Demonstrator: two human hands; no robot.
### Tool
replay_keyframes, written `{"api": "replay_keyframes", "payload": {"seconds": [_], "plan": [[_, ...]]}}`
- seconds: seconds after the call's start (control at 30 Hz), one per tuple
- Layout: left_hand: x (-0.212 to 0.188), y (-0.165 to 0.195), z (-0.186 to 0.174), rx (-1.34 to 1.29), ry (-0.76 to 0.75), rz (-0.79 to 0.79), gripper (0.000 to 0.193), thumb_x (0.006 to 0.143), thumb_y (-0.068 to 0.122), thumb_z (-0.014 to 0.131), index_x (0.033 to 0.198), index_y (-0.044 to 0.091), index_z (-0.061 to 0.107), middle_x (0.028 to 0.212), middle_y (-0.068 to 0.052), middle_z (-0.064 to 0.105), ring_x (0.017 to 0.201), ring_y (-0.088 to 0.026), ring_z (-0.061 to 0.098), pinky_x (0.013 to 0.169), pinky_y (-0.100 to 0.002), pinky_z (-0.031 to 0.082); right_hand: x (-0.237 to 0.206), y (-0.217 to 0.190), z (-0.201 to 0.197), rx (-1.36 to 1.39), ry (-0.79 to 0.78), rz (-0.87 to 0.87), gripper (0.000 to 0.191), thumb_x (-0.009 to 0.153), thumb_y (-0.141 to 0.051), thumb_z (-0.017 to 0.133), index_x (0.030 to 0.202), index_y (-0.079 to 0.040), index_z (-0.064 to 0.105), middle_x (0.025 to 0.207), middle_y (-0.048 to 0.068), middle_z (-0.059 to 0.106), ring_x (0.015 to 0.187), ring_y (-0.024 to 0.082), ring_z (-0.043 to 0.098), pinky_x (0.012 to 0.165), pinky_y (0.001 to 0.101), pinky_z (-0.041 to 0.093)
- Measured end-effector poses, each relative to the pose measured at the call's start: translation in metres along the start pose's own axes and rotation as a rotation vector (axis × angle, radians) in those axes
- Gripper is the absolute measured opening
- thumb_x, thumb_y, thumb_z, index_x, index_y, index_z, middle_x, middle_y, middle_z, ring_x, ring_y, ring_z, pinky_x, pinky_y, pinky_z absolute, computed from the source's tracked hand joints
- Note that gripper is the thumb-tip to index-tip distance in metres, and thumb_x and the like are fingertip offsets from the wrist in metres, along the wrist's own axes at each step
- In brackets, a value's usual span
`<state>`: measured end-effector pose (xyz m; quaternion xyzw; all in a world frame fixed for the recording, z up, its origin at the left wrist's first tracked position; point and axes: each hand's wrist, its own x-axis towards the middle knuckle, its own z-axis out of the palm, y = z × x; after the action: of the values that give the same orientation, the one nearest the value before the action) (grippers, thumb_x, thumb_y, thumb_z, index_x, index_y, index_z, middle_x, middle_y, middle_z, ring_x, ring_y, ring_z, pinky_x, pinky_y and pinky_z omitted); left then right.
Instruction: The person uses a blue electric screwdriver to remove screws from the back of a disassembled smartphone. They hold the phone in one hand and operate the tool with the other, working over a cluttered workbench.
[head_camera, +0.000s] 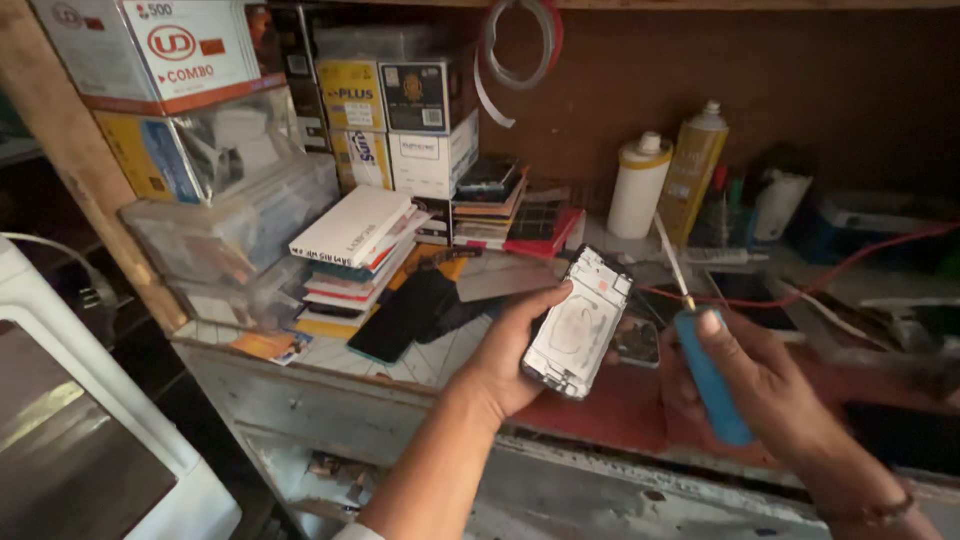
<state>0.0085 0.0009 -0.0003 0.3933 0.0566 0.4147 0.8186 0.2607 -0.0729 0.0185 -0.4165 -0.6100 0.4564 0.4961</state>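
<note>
Cluttered workbench, stacked boxes; hands hold phone frame, screwdriver.

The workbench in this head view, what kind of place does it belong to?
Most likely a small phone repair shop. The left hand holds an opened phone frame, the right hand holds a blue-handled screwdriver, and stacked parts boxes crowd the bench.

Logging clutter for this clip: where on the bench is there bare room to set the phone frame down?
One bare patch: the red mat under the left hand and right hand, along the front edge. Crowded elsewhere: stacked flat boxes and black phone left, white bottle and yellow spray can behind.
</note>
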Motion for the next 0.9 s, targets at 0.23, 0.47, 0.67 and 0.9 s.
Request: {"api": "replay_keyframes", "payload": {"seconds": [0.23, 0.47, 0.67, 0.9], "plan": [[0.011, 0.005, 0.004, 0.051, -0.012, 0.088, 0.057, 0.106, 0.04, 0.05, 0.148, 0.0, 0.055, 0.131, -0.018, 0.069, 0.103, -0.029, 0.072, 0.09, -0.039, 0.058, 0.012, 0.019, -0.007, 0.015, 0.089, 0.224, 0.051, 0.095, -0.049, 0.045, 0.109, -0.003, 0.063, 0.071, 0.01, 0.058, 0.059, 0.021, 0.057, 0.055, 0.0334, 0.048], [0.012, -0.003, -0.003, 0.027, 0.053, 0.065, 0.055, 0.105, 0.038, 0.05, 0.142, 0.0, 0.06, 0.124, -0.018, 0.073, 0.098, -0.029, 0.074, 0.086, -0.038, 0.06, 0.027, 0.052, -0.038, -0.14, -0.003, 0.229, 0.053, 0.105, -0.045, 0.053, 0.137, -0.004, 0.054, 0.085, 0.015, 0.064, 0.071, 0.025, 0.061, 0.062, 0.0396, 0.055], [0.016, -0.007, -0.013, -0.077, 0.056, 0.047, 0.054, 0.107, 0.04, 0.046, 0.135, -0.003, 0.062, 0.115, -0.019, 0.074, 0.092, -0.033, 0.075, 0.081, -0.046, 0.063, 0.03, 0.066, -0.036, -0.454, 0.069, 0.137, 0.054, 0.096, -0.04, 0.066, 0.136, -0.005, 0.064, 0.09, 0.012, 0.071, 0.076, 0.02, 0.07, 0.069, 0.0358, 0.059], [0.012, -0.006, -0.01, -0.037, 0.042, 0.042, 0.06, 0.108, 0.043, 0.04, 0.139, -0.004, 0.061, 0.119, -0.022, 0.073, 0.095, -0.034, 0.074, 0.085, -0.047, 0.062, 0.031, 0.052, -0.038, -0.918, 0.031, 0.034, 0.059, 0.088, -0.042, 0.074, 0.137, -0.01, 0.067, 0.093, 0.007, 0.079, 0.088, 0.016, 0.075, 0.079, 0.0313, 0.062]]}}
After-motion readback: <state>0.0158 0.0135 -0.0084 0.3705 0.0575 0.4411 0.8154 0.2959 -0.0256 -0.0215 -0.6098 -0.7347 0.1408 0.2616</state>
